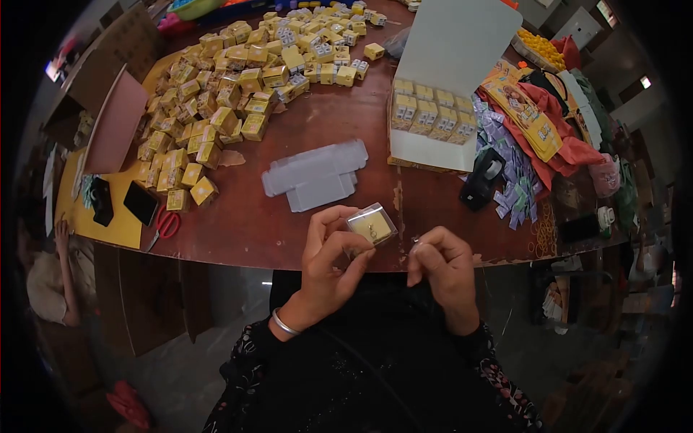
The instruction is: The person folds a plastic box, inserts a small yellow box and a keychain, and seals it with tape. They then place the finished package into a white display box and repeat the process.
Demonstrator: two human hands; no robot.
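My left hand is closed around a small clear-fronted box with a yellow inside. A small metal clasp or ring shows at the face of the box. To its right, my right hand pinches with thumb and forefinger; a tiny shiny bit shows at the fingertips, too small to name. Beyond my hands, an unfolded clear plastic box sheet lies flat on the table. A white display carton stands with its lid up, holding rows of small yellow boxes.
A large heap of small yellow boxes covers the table's left and back. Red-handled scissors and a phone lie at left. At right are a black tape dispenser, purple packets and rubber bands. Another person's arm is at far left.
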